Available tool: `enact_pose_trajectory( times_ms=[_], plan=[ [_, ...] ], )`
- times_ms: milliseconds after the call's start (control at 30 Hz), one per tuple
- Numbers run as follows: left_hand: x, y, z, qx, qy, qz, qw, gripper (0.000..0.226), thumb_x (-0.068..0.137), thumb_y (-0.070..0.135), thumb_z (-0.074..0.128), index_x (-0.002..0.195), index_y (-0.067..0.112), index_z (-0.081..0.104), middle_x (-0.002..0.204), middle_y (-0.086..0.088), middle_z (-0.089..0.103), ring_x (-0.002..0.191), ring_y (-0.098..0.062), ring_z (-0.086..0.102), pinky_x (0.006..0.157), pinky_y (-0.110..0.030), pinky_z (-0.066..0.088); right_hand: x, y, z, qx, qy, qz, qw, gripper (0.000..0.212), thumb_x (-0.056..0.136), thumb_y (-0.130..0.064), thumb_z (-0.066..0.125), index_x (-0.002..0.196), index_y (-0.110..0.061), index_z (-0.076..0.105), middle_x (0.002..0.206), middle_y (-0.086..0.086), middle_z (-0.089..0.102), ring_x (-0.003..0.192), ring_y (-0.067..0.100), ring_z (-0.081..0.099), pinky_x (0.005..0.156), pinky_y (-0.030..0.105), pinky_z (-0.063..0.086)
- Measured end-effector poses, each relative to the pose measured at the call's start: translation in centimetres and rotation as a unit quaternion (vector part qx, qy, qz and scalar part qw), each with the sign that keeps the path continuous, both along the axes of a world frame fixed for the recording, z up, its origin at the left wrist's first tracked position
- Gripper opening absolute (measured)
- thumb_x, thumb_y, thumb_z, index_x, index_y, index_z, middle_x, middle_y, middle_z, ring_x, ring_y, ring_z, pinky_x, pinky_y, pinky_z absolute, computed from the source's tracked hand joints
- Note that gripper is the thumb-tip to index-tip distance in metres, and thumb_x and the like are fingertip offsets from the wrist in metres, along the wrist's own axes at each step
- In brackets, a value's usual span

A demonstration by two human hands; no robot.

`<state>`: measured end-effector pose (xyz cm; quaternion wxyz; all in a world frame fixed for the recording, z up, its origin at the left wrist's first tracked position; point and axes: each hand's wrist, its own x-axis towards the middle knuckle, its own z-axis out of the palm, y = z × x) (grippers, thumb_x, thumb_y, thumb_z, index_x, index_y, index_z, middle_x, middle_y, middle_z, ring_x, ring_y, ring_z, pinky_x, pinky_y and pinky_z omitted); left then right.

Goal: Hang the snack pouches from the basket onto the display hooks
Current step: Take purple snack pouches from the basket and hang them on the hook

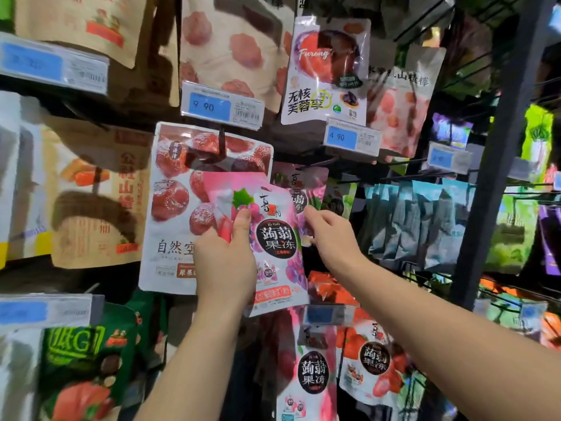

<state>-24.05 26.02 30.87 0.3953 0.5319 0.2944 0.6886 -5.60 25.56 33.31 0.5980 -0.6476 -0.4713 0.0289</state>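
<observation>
My left hand [226,256] grips a small stack of pink and white jelly snack pouches [274,238], thumb across the front one, held up before the display. Behind its right edge my right hand [329,235] reaches in, fingers curled at the edge of a matching pouch [300,199] that hangs on a hook; whether it pinches that pouch I cannot tell. A bare black hook [321,162] juts out just above. The basket is out of view.
A large white pouch with red fruit [176,214] hangs left of my hands. More jelly pouches [315,375] hang below, blue-green packets [425,223] to the right. Price tags [221,106] front the hook rows. A dark metal upright [498,153] stands on the right.
</observation>
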Motion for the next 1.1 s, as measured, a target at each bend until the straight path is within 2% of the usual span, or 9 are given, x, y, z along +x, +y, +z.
enact_pose_trajectory(
  times_ms=[100,167,333,367,467,600,767,1000,1100],
  plan=[
    [0.2,-1.0,0.2,0.006,0.003,-0.009,1.000,0.035,0.100,0.037,0.060,0.078,0.011,0.057,0.068,0.006,0.058,0.055,0.003,0.058,0.045,-0.008,0.038,-1.9,-3.8,-0.7,-0.062,0.080,0.185,0.977,0.033,0.095,-0.059,0.059,0.094,-0.027,0.066,0.080,-0.017,0.068,0.070,0.001,0.061,0.067,0.025,0.047],
    [0.3,-1.6,0.3,0.001,0.021,-0.014,1.000,0.037,0.099,0.043,0.060,0.086,0.009,0.060,0.076,0.006,0.062,0.065,0.000,0.056,0.048,-0.011,0.037,-1.9,-4.8,-1.4,-0.085,0.056,0.186,0.977,0.044,0.088,-0.059,0.069,0.121,-0.032,0.062,0.104,-0.015,0.068,0.090,0.001,0.063,0.074,0.026,0.048],
    [0.5,-2.9,1.1,0.001,0.080,-0.045,0.996,0.050,0.094,0.047,0.066,0.073,0.002,0.060,0.066,-0.010,0.061,0.060,-0.020,0.051,0.054,-0.026,0.039,-1.9,-5.8,-2.5,-0.029,0.101,0.116,0.988,0.079,0.063,-0.043,0.093,0.129,-0.014,0.062,0.118,0.007,0.074,0.102,0.019,0.074,0.096,0.044,0.058],
    [0.4,-3.1,1.5,0.004,0.092,-0.046,0.995,0.054,0.094,0.047,0.067,0.069,0.000,0.055,0.064,-0.015,0.057,0.058,-0.021,0.047,0.053,-0.027,0.037,-2.1,-6.1,-2.3,-0.023,0.107,0.108,0.988,0.079,0.060,-0.043,0.093,0.127,-0.014,0.063,0.115,0.007,0.075,0.099,0.018,0.075,0.094,0.043,0.059],
    [-0.4,-3.1,2.7,0.001,0.139,-0.046,0.989,0.052,0.097,0.045,0.062,0.065,0.007,0.048,0.061,-0.013,0.050,0.056,-0.021,0.042,0.052,-0.030,0.036,-1.6,-7.1,-1.1,0.007,0.124,0.078,0.989,0.038,0.082,-0.018,0.085,0.110,-0.013,0.061,0.090,-0.004,0.071,0.069,0.003,0.071,0.066,0.021,0.058],
    [-1.9,-2.2,3.9,-0.026,0.131,-0.056,0.989,0.050,0.096,0.048,0.062,0.076,0.004,0.051,0.070,-0.019,0.058,0.063,-0.023,0.051,0.059,-0.036,0.041,0.1,-7.7,1.2,0.060,0.129,0.042,0.989,0.039,0.088,-0.011,0.079,0.117,-0.019,0.054,0.089,-0.012,0.061,0.070,-0.004,0.064,0.058,0.013,0.049],
    [-3.6,-1.9,4.8,-0.016,0.160,-0.035,0.986,0.044,0.098,0.043,0.061,0.079,0.003,0.057,0.071,-0.012,0.059,0.066,-0.025,0.052,0.056,-0.031,0.040,0.5,-6.5,3.5,0.093,0.117,-0.016,0.989,0.057,0.078,-0.023,0.087,0.128,-0.015,0.061,0.115,0.005,0.072,0.097,0.024,0.073,0.091,0.047,0.059],
    [-4.0,-1.2,4.6,-0.023,0.148,-0.059,0.987,0.040,0.096,0.044,0.064,0.080,0.008,0.059,0.075,-0.018,0.062,0.066,-0.022,0.054,0.061,-0.032,0.042,0.6,-5.2,4.5,0.097,0.097,-0.056,0.989,0.069,0.067,-0.033,0.086,0.131,-0.019,0.064,0.118,0.003,0.071,0.103,0.024,0.070,0.095,0.048,0.058],
    [-3.9,-0.8,4.5,-0.020,0.153,-0.066,0.986,0.044,0.096,0.046,0.064,0.083,0.005,0.064,0.083,-0.031,0.067,0.063,-0.020,0.055,0.059,-0.033,0.041,0.4,-5.3,4.8,0.079,0.105,-0.057,0.990,0.050,0.075,-0.023,0.085,0.123,-0.016,0.070,0.106,0.003,0.075,0.095,0.023,0.072,0.091,0.047,0.060]
  ],
)
